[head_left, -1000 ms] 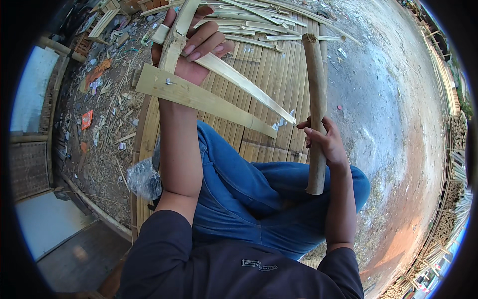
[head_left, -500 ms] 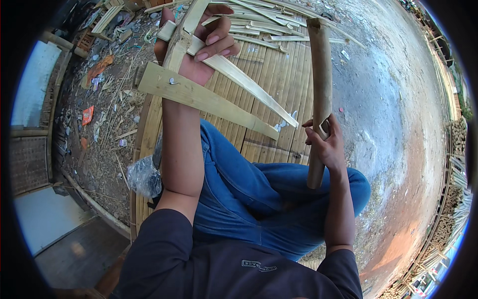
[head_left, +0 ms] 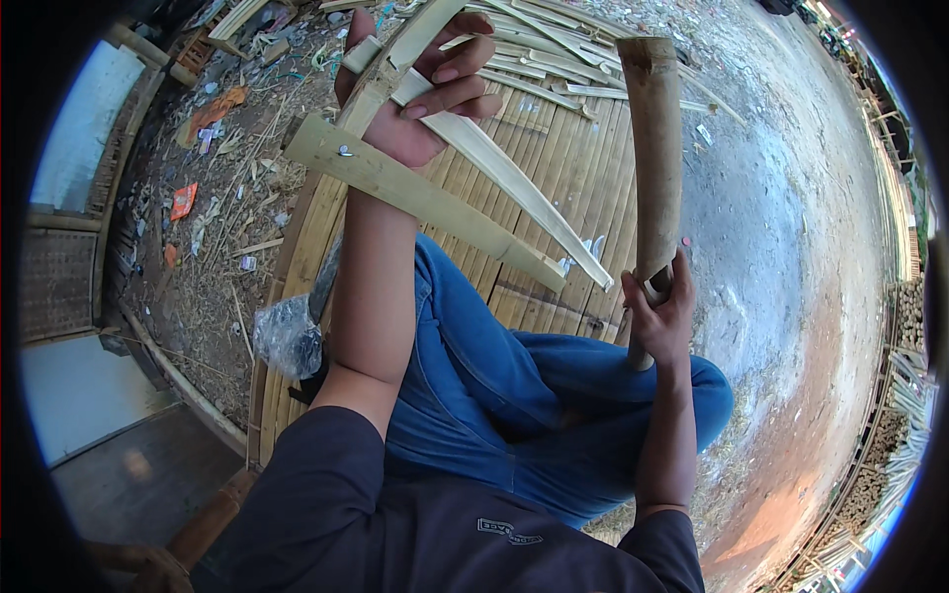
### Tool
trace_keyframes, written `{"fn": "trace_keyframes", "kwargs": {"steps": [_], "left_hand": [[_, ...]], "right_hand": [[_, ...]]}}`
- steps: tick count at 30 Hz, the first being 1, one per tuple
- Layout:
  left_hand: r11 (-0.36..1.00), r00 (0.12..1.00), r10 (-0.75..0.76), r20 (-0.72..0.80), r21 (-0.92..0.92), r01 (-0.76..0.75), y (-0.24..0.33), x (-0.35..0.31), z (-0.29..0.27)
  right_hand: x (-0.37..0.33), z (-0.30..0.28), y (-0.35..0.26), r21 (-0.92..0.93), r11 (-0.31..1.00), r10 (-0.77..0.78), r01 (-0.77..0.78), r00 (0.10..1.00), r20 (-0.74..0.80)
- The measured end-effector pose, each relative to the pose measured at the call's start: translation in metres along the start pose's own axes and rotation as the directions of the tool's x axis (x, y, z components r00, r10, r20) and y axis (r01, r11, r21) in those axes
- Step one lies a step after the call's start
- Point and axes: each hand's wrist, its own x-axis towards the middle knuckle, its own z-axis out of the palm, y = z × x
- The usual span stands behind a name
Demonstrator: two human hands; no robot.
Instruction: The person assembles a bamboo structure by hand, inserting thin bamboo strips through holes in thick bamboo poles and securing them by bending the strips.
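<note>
My left hand [head_left: 430,114] is raised at the upper middle, its fingers curled around a joined frame of split bamboo slats. One slat [head_left: 395,71] of it stands upright across the palm. Two others reach down to the right: a pale one [head_left: 514,183] passing under my fingers, and a wider one [head_left: 425,205] lying in front of my wrist. A nail [head_left: 344,150] sticks out of the wider slat near its left end. On the right, my right hand [head_left: 660,311] is closed around the narrow lower part of a bamboo club [head_left: 652,148], thick end up.
I sit cross-legged on a bamboo slat platform [head_left: 583,148]. Several split bamboo strips [head_left: 554,49] lie at its far end. A clear plastic bag [head_left: 288,336] is by my left thigh. Littered ground [head_left: 227,208] lies left of the platform, and grey ground [head_left: 751,267] to the right.
The bamboo frame and my left hand appear slightly farther right and lower. The club has turned in my right hand, which sits a little lower; its narrower handle now shows below the fingers.
</note>
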Motion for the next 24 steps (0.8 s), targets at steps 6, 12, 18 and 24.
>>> {"fn": "trace_keyframes", "kwargs": {"steps": [6,12,18,24], "left_hand": [[0.98,0.986,0.111,-0.128,-0.148,-0.129,-0.014,0.001,0.017],[0.984,0.983,0.115,-0.145,-0.118,-0.132,-0.014,0.001,0.016],[0.988,0.961,0.12,-0.249,-0.061,-0.14,-0.015,0.001,0.02],[0.989,0.961,0.146,-0.236,0.014,-0.147,-0.016,0.004,0.018]], "right_hand": [[0.002,0.001,0.015,0.157,0.984,0.091,-0.083,0.995,-0.049],[0.002,0.001,0.012,0.027,0.998,0.06,-0.06,0.998,-0.028],[0.002,0.004,0.006,-0.043,0.995,0.088,-0.088,0.996,-0.024],[0.005,0.005,0.011,-0.012,0.996,0.083,-0.083,0.996,-0.024]]}}
